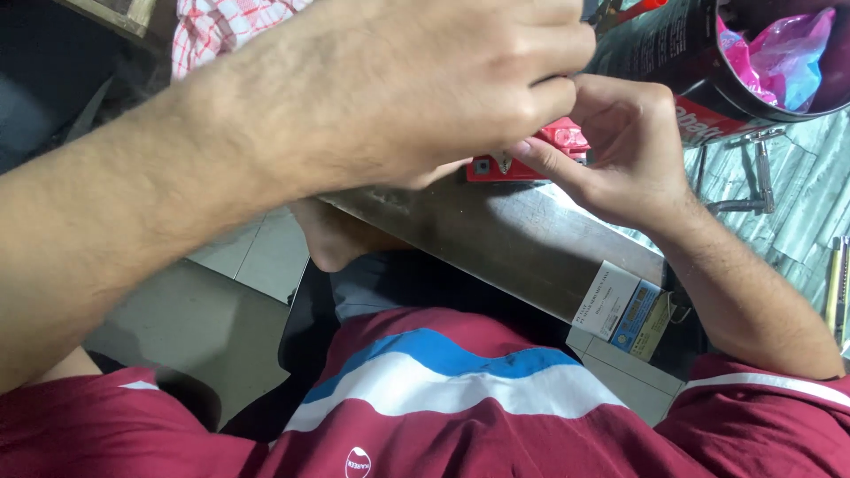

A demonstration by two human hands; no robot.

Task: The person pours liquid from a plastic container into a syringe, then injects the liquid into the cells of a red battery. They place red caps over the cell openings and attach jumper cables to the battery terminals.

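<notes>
A small red plastic part with a grey square fitting on its face sits at the edge of a metal bench. My right hand pinches it from the right with thumb and fingers. My left hand comes across from the left, its fingers curled down over the top of the same red part and hiding most of it. Both hands touch each other above the part.
A dark cylindrical can holding crumpled pink and blue plastic bags stands at the top right. A metal clamp-like tool lies on the striped bench top. Labels are stuck on the bench's front edge. A checked cloth is at top left; tiled floor lies below.
</notes>
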